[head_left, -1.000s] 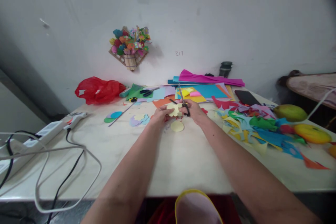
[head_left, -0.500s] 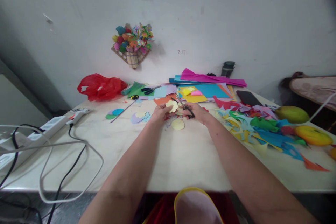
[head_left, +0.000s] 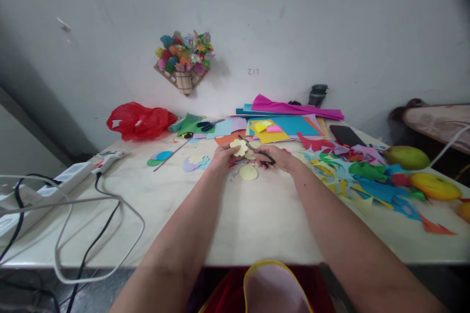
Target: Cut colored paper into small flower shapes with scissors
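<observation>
Between its thumb and fingers, my left hand (head_left: pixel 223 157) pinches a pale yellow paper flower (head_left: pixel 240 147) with a scalloped edge. My right hand (head_left: pixel 274 156) grips black-handled scissors (head_left: pixel 253 148), whose blades point up and left beside the flower's right edge. Whether the blades touch the paper I cannot tell. Just below the hands a pale yellow paper circle (head_left: pixel 248 172) lies on the table. Left of my left hand sit a few scalloped paper shapes (head_left: pixel 196 162) in yellow, blue and lilac.
Coloured paper scraps (head_left: pixel 352 176) spread over the right side, near a phone (head_left: pixel 345 136) and mangoes (head_left: pixel 435 186). Coloured sheets (head_left: pixel 293 126) and second scissors (head_left: pixel 210 125) lie at the back. A red plastic bag (head_left: pixel 139 121) and a power strip (head_left: pixel 47 200) with cables are left.
The scissors' blades have swung to a flatter angle, now lying closer together beside the flower. My left hand still holds the flower in nearly the same place.
</observation>
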### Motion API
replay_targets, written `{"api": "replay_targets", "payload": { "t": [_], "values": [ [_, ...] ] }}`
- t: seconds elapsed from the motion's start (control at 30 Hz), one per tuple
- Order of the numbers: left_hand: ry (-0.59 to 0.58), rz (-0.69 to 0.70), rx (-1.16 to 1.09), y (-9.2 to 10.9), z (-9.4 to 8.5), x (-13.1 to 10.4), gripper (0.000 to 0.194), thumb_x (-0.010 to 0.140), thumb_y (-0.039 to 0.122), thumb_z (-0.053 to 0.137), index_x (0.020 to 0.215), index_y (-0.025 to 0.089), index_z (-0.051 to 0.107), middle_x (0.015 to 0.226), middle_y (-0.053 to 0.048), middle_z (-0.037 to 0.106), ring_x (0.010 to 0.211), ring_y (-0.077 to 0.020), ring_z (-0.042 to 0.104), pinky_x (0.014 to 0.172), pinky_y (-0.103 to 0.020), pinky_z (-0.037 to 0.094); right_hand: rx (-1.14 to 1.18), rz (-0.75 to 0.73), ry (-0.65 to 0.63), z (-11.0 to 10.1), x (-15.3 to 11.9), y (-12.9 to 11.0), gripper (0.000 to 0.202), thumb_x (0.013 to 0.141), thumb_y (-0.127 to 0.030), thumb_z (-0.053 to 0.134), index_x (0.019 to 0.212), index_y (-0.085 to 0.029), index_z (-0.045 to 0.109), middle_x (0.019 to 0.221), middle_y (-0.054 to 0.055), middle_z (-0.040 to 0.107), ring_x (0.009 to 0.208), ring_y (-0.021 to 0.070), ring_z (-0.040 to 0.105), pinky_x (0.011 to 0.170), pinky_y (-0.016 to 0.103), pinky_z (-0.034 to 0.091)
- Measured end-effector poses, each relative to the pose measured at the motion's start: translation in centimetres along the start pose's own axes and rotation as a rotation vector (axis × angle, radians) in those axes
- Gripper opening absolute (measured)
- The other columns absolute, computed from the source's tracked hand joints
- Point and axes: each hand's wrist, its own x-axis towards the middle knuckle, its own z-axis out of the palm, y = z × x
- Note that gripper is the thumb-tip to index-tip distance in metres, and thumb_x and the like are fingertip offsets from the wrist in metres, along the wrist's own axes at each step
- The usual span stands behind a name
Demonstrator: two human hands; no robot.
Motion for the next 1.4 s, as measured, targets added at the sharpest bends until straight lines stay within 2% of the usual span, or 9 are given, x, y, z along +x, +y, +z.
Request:
{"api": "replay_targets", "payload": {
  "t": [0.27,0.67,0.87,1.07,1.4],
  "values": [
    [0.033,0.009,-0.021,-0.1,0.0,0.2,0.015,0.063,0.012,0.072,0.077,0.008,0.069,0.079,-0.011,0.072,0.067,-0.0179,0.068,0.075,-0.034,0.058,-0.032,-0.035,-0.054,-0.3,-0.1,0.2,0.024,0.084,-0.035,0.061,0.074,-0.014,0.054,0.064,0.002,0.063,0.043,0.0063,0.051,0.033,0.017,0.027],
    [0.013,-0.006,-0.03,-0.2,-0.1,0.4,0.016,0.063,0.01,0.072,0.077,0.006,0.069,0.078,-0.012,0.072,0.068,-0.0195,0.068,0.073,-0.033,0.057,-0.06,0.044,-0.034,0.0,-0.2,-0.3,0.016,0.08,-0.026,0.063,0.072,-0.014,0.056,0.06,0.001,0.062,0.041,0.0059,0.051,0.032,0.017,0.028],
    [-0.005,-0.007,-0.072,-0.1,0.0,0.1,0.014,0.062,0.009,0.072,0.075,0.007,0.068,0.08,-0.011,0.072,0.07,-0.0192,0.068,0.074,-0.034,0.056,-0.061,0.02,-0.055,-0.2,0.0,0.1,0.019,0.079,-0.031,0.064,0.073,-0.015,0.057,0.06,0.0,0.062,0.043,0.0064,0.051,0.033,0.017,0.025],
    [-0.05,-0.025,-0.071,0.0,0.0,-0.2,0.019,0.062,0.01,0.074,0.08,0.007,0.067,0.083,-0.011,0.072,0.075,-0.0194,0.068,0.078,-0.033,0.055,-0.027,0.025,-0.072,-0.4,0.2,0.6,0.015,0.075,-0.028,0.065,0.073,-0.016,0.057,0.058,-0.001,0.06,0.042,0.0067,0.05,0.033,0.018,0.023],
    [-0.057,-0.029,-0.055,0.0,-0.2,-0.1,0.018,0.063,0.01,0.072,0.08,0.007,0.068,0.083,-0.012,0.072,0.076,-0.02,0.068,0.075,-0.031,0.055,-0.029,0.007,-0.078,-0.4,0.3,0.9,0.017,0.074,-0.032,0.065,0.076,-0.017,0.057,0.052,-0.003,0.057,0.041,0.0068,0.047,0.036,0.019,0.022]
  ]
}}
